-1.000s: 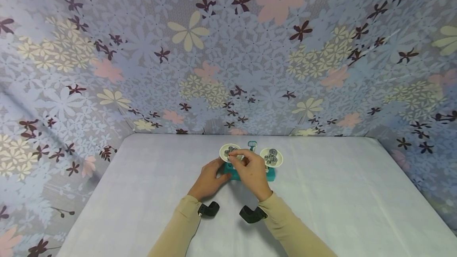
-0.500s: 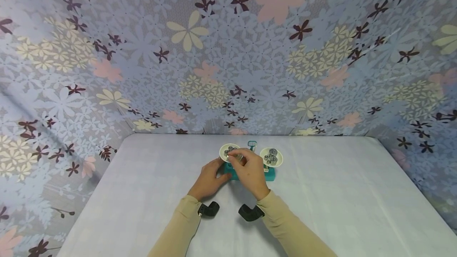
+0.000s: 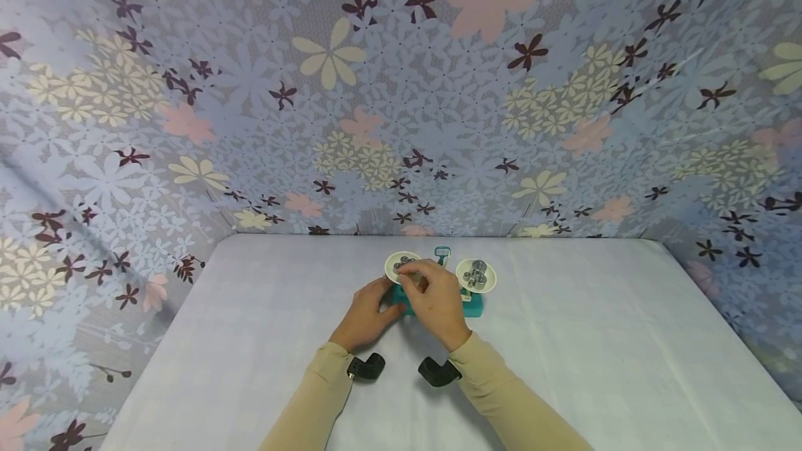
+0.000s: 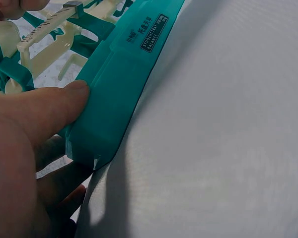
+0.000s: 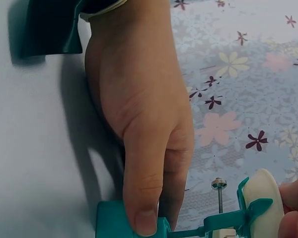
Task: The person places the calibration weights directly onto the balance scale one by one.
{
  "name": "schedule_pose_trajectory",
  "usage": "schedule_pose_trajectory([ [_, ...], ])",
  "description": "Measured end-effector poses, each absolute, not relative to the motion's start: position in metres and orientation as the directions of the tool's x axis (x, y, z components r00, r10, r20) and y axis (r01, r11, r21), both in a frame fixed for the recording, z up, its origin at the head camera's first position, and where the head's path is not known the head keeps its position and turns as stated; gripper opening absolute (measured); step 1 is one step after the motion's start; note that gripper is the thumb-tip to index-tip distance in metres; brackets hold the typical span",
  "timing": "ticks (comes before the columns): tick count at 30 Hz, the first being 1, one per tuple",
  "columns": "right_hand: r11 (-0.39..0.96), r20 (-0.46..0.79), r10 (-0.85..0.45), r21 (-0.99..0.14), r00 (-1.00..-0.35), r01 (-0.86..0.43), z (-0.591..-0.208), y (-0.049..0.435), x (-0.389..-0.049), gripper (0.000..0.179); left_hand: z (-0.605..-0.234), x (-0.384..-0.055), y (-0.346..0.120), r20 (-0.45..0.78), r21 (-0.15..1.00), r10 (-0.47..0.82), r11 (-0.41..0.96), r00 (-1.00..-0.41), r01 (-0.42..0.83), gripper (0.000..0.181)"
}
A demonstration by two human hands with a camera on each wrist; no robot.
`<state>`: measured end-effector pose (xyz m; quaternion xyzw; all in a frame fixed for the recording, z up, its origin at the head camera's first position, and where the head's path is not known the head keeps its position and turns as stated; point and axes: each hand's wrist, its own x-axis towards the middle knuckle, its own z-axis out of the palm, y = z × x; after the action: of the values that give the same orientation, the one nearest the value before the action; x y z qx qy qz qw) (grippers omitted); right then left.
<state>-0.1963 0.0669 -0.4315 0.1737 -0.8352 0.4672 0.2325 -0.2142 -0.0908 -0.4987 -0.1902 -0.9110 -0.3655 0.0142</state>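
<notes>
A teal student balance [image 3: 474, 307] stands on the table, with metal weights [image 3: 479, 266] in its white right pan [image 3: 491, 282] and several more [image 3: 405, 259] in its left pan [image 3: 390, 264]. My left hand [image 3: 365, 317] grips the left end of the base; in the left wrist view its thumb [image 4: 64, 101] lies over the teal body and its fingers reach behind. Over the left pan, the thumb and forefinger of my right hand [image 3: 441, 303] pinch a small metal weight, mostly hidden by the fingertips. The right wrist view catches only fingertips [image 5: 294, 194] beside the white pan.
A pale cloth covers the table [image 3: 595, 339]. Flower-patterned fabric [image 3: 401, 124] rises behind it and at both sides. Black wrist cameras hang inward from both wrists, the left one [image 3: 368, 367] and the right one [image 3: 438, 372]. A teal upright [image 3: 443, 254] stands between the pans.
My right hand has shifted slightly to the left over the left pan, its fingertips still together. The left hand and the balance have stayed in place.
</notes>
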Motion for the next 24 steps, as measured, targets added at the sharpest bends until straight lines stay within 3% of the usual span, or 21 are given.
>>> schedule_pose_trajectory([
  [15, 0.550, 0.603, -0.092, -0.633, -0.792, -0.545, -0.4332, 0.0654, -0.1976, 0.006, -0.4989, -0.2148, -0.0911, 0.188, 0.646, 0.350, 0.660, -0.918, 0.384, 0.064],
  [24, 0.553, 0.569, -0.123, -0.641, -0.813, -0.532, -0.4301, 0.0673, -0.1992, 0.007, -0.4976, -0.2143, -0.0910, 0.174, 0.658, 0.343, 0.657, -0.923, 0.369, 0.064],
])
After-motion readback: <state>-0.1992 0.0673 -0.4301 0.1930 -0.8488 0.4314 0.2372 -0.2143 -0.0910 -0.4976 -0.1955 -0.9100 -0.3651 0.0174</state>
